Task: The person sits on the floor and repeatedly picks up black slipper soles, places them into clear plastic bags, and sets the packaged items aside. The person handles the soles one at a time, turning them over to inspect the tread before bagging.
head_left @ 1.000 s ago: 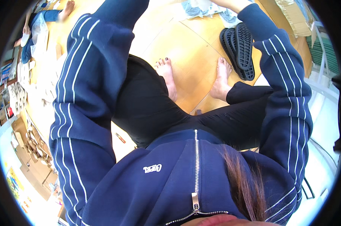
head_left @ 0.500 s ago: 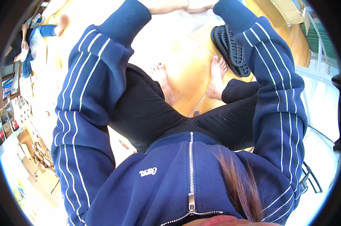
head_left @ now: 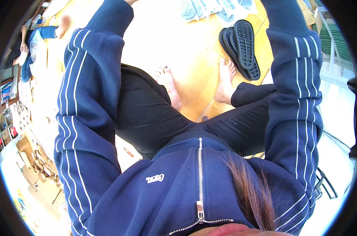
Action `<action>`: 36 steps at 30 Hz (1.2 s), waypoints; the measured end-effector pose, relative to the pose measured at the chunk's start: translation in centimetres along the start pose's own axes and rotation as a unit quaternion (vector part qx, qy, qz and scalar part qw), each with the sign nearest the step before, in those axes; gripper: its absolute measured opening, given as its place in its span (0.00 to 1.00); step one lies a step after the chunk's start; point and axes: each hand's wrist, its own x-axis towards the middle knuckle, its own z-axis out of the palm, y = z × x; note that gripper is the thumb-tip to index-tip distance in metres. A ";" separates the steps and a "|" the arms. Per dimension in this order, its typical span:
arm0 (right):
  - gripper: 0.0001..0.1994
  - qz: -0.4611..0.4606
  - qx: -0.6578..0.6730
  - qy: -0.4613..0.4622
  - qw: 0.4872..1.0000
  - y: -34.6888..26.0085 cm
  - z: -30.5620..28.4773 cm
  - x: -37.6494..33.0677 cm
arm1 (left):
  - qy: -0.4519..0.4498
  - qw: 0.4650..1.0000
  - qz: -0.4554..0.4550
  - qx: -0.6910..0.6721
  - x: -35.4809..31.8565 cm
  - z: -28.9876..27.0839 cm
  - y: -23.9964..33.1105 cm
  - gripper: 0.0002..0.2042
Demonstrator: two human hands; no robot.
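Observation:
Both my arms, in dark blue sleeves with white stripes, stretch toward the upper edge. Just a sliver of my left hand (head_left: 130,1) shows past its cuff; its fingers are cut off by the edge. My right hand lies outside the picture, beyond its cuff. Between the two cuffs, at the top, lie clear plastic bags (head_left: 202,8) with blue-grey contents I cannot make out. Nearer my right sleeve, black slippers or shoe soles (head_left: 244,43) rest overlapped on the floor, ribbed undersides up.
My bare feet (head_left: 225,80) stand on the wooden floor (head_left: 198,78). At the far left another person (head_left: 44,33) sits with a clear bag. Cardboard pieces (head_left: 42,161) lie at the lower left. A pale metal frame (head_left: 336,76) stands at the right, beside green stacked material (head_left: 331,43).
My hands, close together at the top before, have moved apart, left and right. The plastic bags and more of the black soles now show; the topmost sole looks shifted upward.

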 end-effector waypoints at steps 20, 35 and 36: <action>0.07 -0.004 0.038 -0.133 0.990 4.1 12.4 -3.3 | -0.136 0.956 0.190 -0.178 -3.0 3.9 4.5 0.28; 0.06 0.193 -0.212 -0.318 0.903 1.8 19.3 -16.6 | -0.239 0.955 0.009 0.173 -2.5 -1.0 0.6 0.24; 0.06 0.188 -0.218 -0.333 0.898 1.0 20.5 -16.7 | -0.189 0.969 -0.010 0.157 -2.8 -3.1 0.7 0.26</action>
